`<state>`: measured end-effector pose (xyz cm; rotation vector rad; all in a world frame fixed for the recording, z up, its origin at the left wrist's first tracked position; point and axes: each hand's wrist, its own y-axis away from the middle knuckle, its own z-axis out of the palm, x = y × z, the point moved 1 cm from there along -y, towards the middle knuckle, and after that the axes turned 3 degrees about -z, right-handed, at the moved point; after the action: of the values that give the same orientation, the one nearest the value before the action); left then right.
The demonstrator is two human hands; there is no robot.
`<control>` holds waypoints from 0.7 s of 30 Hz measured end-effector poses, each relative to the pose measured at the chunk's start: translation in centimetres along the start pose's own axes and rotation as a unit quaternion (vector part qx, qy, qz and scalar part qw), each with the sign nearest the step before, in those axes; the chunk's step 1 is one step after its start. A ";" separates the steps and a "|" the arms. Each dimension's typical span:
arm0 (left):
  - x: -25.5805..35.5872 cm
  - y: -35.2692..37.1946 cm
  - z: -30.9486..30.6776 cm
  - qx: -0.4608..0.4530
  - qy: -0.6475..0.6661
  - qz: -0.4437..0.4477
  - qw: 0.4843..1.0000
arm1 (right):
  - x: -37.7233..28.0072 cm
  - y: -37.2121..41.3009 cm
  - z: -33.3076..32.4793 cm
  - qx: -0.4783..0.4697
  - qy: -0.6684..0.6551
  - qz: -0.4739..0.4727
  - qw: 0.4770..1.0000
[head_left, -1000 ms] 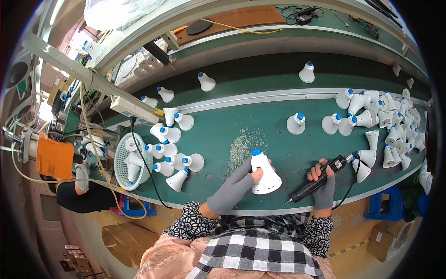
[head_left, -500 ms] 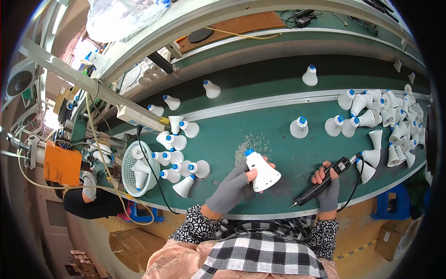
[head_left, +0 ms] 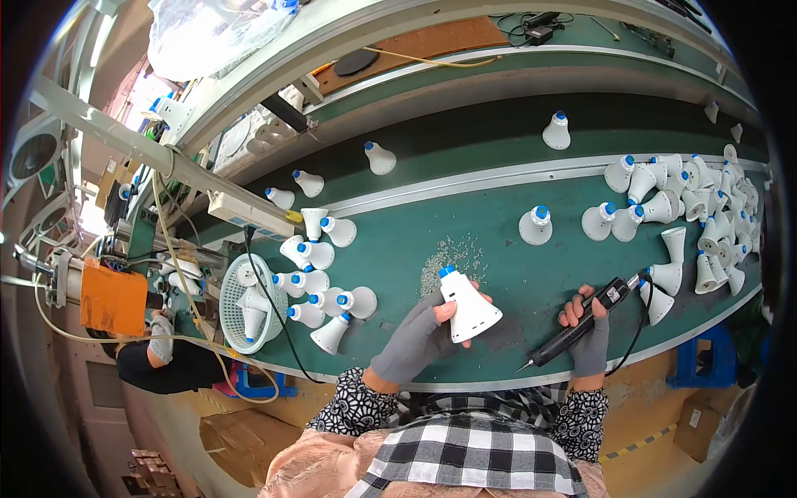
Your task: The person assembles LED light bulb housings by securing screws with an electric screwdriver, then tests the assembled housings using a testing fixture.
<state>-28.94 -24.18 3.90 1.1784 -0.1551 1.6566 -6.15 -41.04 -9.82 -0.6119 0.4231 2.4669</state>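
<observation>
In a grey fingerless glove, my left hand (head_left: pixel 421 334) is closed round a white cone-shaped housing (head_left: pixel 471 309) with a blue cap at its upper left end. My right hand (head_left: pixel 588 325), gloved the same way, grips a black electric screwdriver (head_left: pixel 573 334), its thin bit pointing down and left over the table's near edge. Just behind the held housing lies a scatter of small screws (head_left: pixel 448 259) on the green table (head_left: pixel 415 216). One blue-capped housing (head_left: pixel 535 227) stands beyond my right hand.
Many white housings (head_left: pixel 714 224) crowd the right end. On the left, a group of blue-capped ones (head_left: pixel 330 334) stands beside a pale green basket (head_left: pixel 231 311) holding more. A black cable hangs there. Several stand on the back ledge. A person's arm (head_left: pixel 160 342) shows far left.
The view has shifted very slightly. Both hands keep their holds on the housing and the screwdriver, almost unmoved. The other person's arm at far left has shifted a little.
</observation>
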 end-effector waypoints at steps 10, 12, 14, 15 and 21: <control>-0.3 -0.3 -1.4 -0.019 0.028 0.009 0.999 | -0.1 0.1 0.4 -0.001 0.002 -0.001 1.000; -0.2 -0.3 -1.4 -0.013 0.038 0.006 0.999 | -0.1 0.1 0.5 0.004 0.004 -0.002 1.000; -0.2 -0.2 -1.0 0.010 0.053 0.001 0.999 | -0.1 0.1 0.6 0.005 0.013 -0.003 1.000; -0.2 0.0 -0.9 -0.008 0.088 -0.004 0.996 | -0.2 0.0 0.7 0.004 0.020 -0.004 1.000; 0.2 0.1 -0.6 0.014 0.110 0.006 0.994 | -0.3 0.1 0.9 0.007 0.029 -0.002 1.000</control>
<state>-29.39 -23.73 3.73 1.0072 -0.0007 1.7918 -6.31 -40.81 -8.88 -0.6788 0.4607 2.4447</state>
